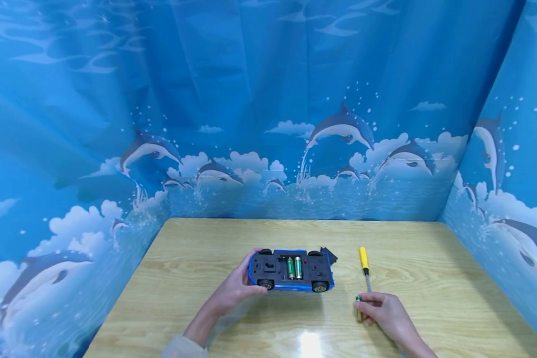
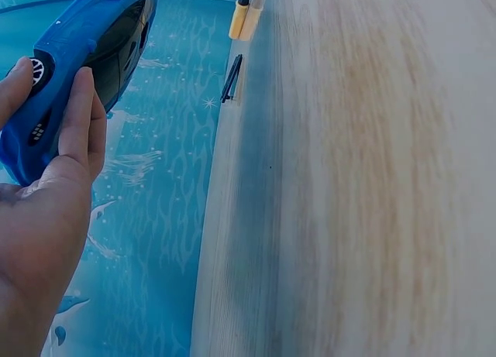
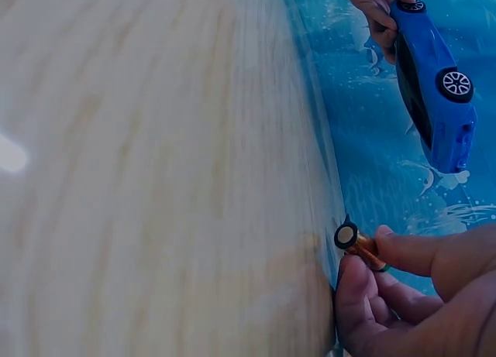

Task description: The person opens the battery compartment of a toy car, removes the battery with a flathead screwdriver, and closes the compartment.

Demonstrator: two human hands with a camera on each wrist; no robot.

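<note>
My left hand (image 1: pixel 236 286) grips a blue toy car (image 1: pixel 275 287) by one end, thumb on the near side. The car is held above the table with its black underside towards the head camera. Two green batteries (image 1: pixel 294 268) sit side by side in its uncovered battery compartment, with bare space beside them. In the right wrist view, my right hand (image 3: pixel 422 291) pinches a loose battery (image 3: pixel 364 248) between thumb and fingers, its flat end outwards. That hand is to the right of the car, apart from it. A small black piece (image 1: pixel 329 254) shows beyond the car's right end.
A screwdriver with a yellow handle (image 1: pixel 364 258) lies on the wooden table (image 1: pixel 197 238), its shaft pointing towards the right hand. Behind the table and along its sides hangs a blue dolphin-print curtain (image 1: pixel 259 124).
</note>
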